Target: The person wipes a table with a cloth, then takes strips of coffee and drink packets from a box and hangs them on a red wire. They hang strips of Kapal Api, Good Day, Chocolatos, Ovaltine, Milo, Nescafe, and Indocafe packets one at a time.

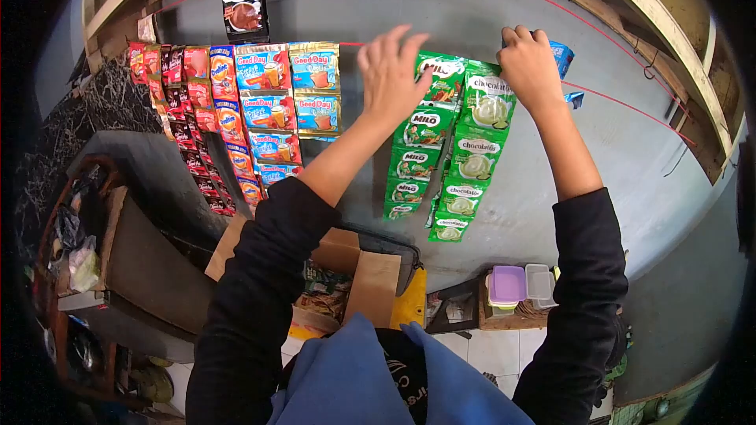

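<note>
Strips of sachets hang on a red string along a grey wall. My left hand (391, 77) is raised with fingers spread, holding nothing, beside the top of a green Milo strip (415, 159). My right hand (529, 59) has its fingers curled at the top right of a green Chocolatos strip (474, 167), at the string's height. Just behind and right of that hand a blue packet (561, 59) shows in part. Whether the fingers grip the green strip, the blue packet or the string is hidden.
Further left hang Good Day strips (316, 91), Ovaltine sachets (230, 122), red strips (194, 149) and a black Chocolatos pack (245, 12). Below are an open cardboard box (372, 287), a purple container (508, 284) and a dark cabinet (150, 267).
</note>
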{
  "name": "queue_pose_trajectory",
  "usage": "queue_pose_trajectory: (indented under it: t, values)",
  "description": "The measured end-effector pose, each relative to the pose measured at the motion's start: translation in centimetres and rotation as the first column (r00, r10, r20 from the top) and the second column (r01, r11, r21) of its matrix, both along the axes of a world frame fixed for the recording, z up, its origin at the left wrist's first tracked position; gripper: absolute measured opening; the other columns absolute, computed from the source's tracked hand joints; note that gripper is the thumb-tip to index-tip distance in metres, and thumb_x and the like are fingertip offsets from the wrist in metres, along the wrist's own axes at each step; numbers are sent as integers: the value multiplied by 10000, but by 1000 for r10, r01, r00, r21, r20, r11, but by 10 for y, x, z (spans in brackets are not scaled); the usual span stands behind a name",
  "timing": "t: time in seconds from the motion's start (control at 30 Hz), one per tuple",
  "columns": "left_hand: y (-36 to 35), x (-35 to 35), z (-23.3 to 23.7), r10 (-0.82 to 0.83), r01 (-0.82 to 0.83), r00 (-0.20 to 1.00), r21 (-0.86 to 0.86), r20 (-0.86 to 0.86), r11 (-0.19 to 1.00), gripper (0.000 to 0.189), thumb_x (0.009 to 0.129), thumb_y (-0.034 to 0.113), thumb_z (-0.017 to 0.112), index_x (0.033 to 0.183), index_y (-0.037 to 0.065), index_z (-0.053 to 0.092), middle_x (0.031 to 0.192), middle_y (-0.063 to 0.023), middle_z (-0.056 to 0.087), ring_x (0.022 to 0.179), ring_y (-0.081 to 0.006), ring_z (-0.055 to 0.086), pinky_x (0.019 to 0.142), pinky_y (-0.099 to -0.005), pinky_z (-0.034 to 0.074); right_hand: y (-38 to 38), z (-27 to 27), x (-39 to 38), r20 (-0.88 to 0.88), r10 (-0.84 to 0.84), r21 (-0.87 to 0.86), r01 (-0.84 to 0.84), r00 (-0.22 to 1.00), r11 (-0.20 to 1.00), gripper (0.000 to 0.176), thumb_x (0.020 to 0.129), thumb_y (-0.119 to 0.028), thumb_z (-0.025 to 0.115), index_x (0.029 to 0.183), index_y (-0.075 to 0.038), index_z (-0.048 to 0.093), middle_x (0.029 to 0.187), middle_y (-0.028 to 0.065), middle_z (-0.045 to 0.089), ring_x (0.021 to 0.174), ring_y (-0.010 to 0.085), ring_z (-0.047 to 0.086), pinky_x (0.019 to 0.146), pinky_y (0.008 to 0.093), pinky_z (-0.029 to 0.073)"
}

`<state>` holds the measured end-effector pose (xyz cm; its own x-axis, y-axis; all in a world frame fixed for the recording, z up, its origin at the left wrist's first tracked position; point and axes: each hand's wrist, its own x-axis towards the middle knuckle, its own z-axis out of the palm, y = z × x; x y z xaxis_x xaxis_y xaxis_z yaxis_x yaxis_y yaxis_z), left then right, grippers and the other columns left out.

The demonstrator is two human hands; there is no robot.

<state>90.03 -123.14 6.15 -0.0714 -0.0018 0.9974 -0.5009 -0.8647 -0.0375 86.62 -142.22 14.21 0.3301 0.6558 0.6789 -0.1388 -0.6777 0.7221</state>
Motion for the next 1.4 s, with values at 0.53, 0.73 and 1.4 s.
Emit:
queue_pose_trajectory:
  t: [0.53,0.73,1.4]
  values:
    - [63,-33,30,-954,730,-3,-653,-301,203,331,842,137,512,1117,-2,391,985,-91,549,875,-130,551,733,-261,468,116,-16,7,83,987,797,-604,138,18,504,665,-74,665,1133,-91,481,894,94,563,790,184,554,691,283,446]
    - [95,-11,12,-948,717,27,-655,-317,239,331,835,84,499,1129,-5,375,1023,-98,528,918,-132,525,781,-273,444,141,-8,20,64,955,977,-215,291,0,414,772,-273,600,1105,-65,472,711,88,536,587,125,480,554,262,400]
    - [86,28,-66,-940,615,224,-712,-256,340,265,816,169,519,1003,-13,472,880,-130,575,804,-198,558,706,-312,425,130,-16,45,-259,708,579,-481,657,659,159,666,-103,530,768,-55,642,727,102,591,722,273,555,911,450,305]
